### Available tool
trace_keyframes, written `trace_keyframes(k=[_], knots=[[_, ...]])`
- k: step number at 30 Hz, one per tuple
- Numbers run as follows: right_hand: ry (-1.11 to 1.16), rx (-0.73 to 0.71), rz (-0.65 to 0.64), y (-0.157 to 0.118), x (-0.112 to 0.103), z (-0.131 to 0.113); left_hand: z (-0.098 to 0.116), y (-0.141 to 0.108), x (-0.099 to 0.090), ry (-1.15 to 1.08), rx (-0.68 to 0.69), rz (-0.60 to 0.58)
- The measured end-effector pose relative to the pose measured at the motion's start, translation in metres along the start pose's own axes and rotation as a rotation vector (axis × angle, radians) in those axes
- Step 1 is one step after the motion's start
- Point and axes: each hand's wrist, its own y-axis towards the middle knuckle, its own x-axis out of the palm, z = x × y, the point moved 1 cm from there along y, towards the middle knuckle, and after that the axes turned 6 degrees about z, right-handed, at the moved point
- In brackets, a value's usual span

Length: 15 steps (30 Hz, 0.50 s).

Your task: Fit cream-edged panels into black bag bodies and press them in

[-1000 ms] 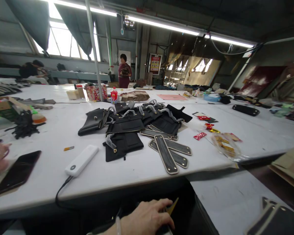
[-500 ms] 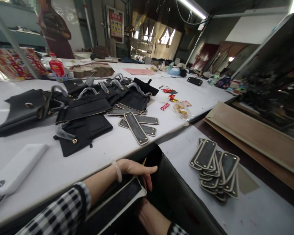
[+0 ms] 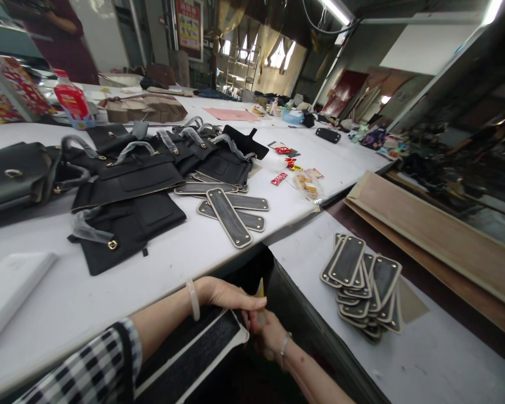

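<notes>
Over the dark gap at the table's front edge, my left hand (image 3: 225,293) reaches in, a pale bangle on its wrist. Its thumb is stretched forward and its fingers curl down by the corner of a long black panel (image 3: 197,350) with pale edges. What these fingers hold is hidden. My right hand (image 3: 270,332) is closed round a slim yellow pointed tool (image 3: 260,287), whose tip stands up past the left thumb. The two hands meet at the panel's far end. The panel slants below my left forearm, its near end out of view.
Black handbags (image 3: 130,179) with wrapped handles cover the left of the white table. Several black riveted strips (image 3: 229,217) lie beside them; more are stacked (image 3: 362,286) at right. Wrapped snacks (image 3: 307,182), a red bottle (image 3: 72,98) and a brown board (image 3: 437,235) are farther out. A person (image 3: 59,39) stands behind.
My right hand has come up from beneath the panel's end to meet my left hand, and the yellow tool has risen with it. The view has shifted slightly, so the table's things sit farther left.
</notes>
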Motion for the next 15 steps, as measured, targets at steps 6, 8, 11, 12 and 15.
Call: trace_keyframes(k=[6,8,11,12,15], knots=[[-0.032,0.054,-0.207,-0.055,-0.099,-0.020,-0.004,0.003,-0.003,-0.037,-0.055,-0.051],[-0.019,0.110,-0.388,-0.075,-0.103,-0.039,-0.003,0.005,-0.002,-0.054,-0.082,-0.092],[-0.102,0.188,-0.537,-0.091,-0.082,-0.066,-0.002,0.007,-0.001,-0.060,-0.112,-0.091],[-0.148,0.189,-0.540,-0.091,-0.072,-0.072,-0.001,0.007,-0.001,-0.060,-0.121,-0.084],[-0.253,0.168,-0.523,-0.085,-0.049,-0.080,0.002,0.005,-0.001,-0.048,-0.147,-0.050]])
